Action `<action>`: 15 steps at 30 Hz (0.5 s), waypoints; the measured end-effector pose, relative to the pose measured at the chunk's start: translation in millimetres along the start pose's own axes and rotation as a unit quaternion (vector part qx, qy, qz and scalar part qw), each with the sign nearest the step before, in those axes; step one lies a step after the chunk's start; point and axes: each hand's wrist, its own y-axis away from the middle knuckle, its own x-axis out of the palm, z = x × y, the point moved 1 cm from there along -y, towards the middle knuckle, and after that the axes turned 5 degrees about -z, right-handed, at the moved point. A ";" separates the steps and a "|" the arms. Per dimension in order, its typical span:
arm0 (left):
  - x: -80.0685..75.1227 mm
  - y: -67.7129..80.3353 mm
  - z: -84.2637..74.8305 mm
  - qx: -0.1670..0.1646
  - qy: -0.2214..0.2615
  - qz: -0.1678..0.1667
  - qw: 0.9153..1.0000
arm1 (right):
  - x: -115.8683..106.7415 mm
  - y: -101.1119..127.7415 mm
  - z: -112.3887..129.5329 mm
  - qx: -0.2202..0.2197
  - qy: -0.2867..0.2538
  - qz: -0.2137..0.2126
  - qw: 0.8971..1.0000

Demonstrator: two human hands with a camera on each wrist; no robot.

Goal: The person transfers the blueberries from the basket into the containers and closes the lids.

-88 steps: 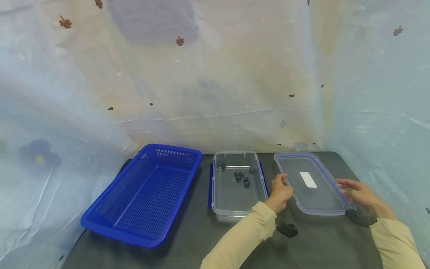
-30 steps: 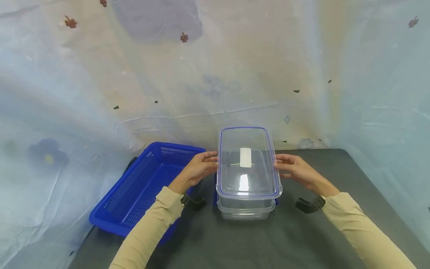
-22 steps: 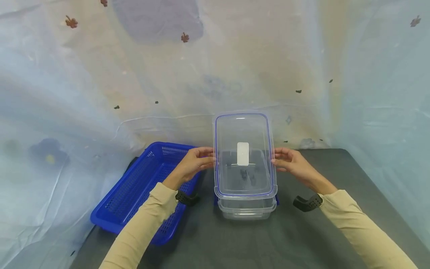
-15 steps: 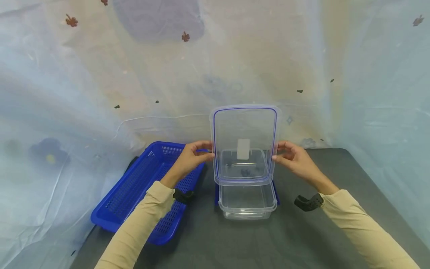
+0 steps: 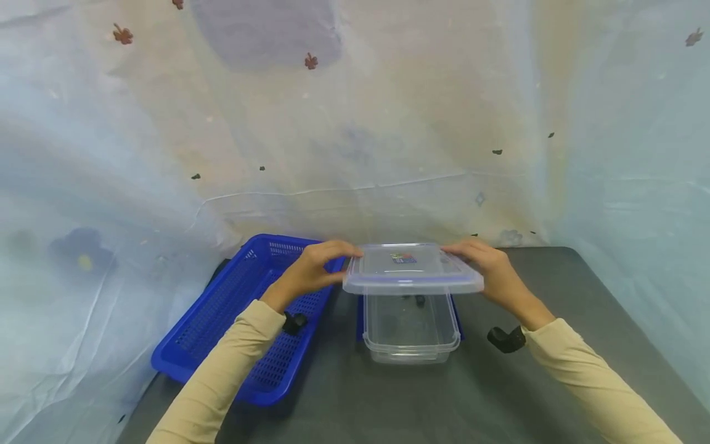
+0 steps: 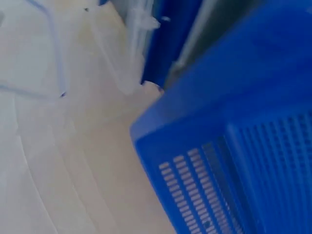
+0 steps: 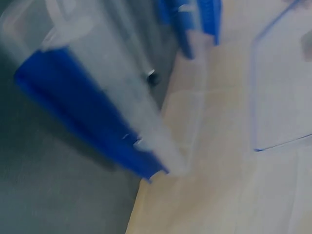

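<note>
A clear plastic lid [image 5: 413, 271] hangs level between the left hand [image 5: 310, 271] and right hand [image 5: 488, 268], fingers curled over its short ends, above an open clear container [image 5: 412, 327]; light, stiff, likely slick, best held by the rims

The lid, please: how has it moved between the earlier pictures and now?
Both hands, left and right, lifted the lid off the table at the right, carried it over the clear box, tipped it upright, then levelled it above the box. Blue basket and box stayed put.
</note>
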 end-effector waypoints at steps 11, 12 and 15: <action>23.6 -1.1 7.4 0.112 -0.264 0.137 0.948 | 21.7 12.3 -13.6 -0.116 0.116 -0.002 0.986; 25.6 -1.4 7.3 0.117 -0.278 0.149 0.942 | 23.5 13.9 -14.8 -0.120 0.124 0.002 0.985; 31.3 -1.3 8.9 0.125 -0.319 0.187 0.921 | 29.1 18.9 -17.7 -0.134 0.149 0.022 0.979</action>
